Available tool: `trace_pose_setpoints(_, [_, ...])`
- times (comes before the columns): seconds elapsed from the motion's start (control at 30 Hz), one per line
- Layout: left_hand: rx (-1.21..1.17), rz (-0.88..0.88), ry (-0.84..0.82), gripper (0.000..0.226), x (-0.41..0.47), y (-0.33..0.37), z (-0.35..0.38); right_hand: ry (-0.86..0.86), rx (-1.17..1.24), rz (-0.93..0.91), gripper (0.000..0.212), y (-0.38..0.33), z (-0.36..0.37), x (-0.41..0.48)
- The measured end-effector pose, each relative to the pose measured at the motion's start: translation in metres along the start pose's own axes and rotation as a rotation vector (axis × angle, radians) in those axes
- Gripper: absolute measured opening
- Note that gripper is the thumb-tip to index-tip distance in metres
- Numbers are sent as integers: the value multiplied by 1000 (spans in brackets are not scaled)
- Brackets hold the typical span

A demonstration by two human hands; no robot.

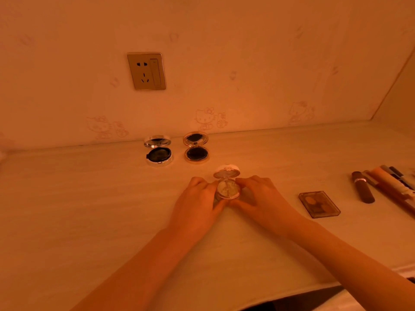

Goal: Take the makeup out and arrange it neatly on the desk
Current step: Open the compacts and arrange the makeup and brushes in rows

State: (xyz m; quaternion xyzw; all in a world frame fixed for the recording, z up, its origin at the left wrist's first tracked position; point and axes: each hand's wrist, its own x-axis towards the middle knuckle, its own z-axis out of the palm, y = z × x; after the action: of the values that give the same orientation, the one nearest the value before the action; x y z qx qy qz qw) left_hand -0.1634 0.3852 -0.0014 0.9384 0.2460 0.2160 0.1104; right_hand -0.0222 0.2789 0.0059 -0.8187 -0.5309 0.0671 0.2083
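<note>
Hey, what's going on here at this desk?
A person is laying out makeup on the desk. Both bare hands, the left grip and the right grip, hold a small round compact with its lid open. A silver compact and a gold compact lie open side by side near the wall. A rectangular palette and a row of tubes and pens lie to the right.

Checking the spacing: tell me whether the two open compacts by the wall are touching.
Apart. The head view shows a strip of bare desk between the silver compact and the gold compact.
</note>
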Motion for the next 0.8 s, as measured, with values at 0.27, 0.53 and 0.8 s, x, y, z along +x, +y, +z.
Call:
trace_pose_setpoints(0.27, [40,-15,2,45,38,3,12,5,-23,68,57,25,1,42])
trace_pose_setpoints(0.53, [193,1,47,34,73,-2,36,-21,-22,115,50,34,-13,75])
trace_pose_setpoints(0.8, [413,48,46,19,107,-11,46,-5,-52,66,43,49,-8,109])
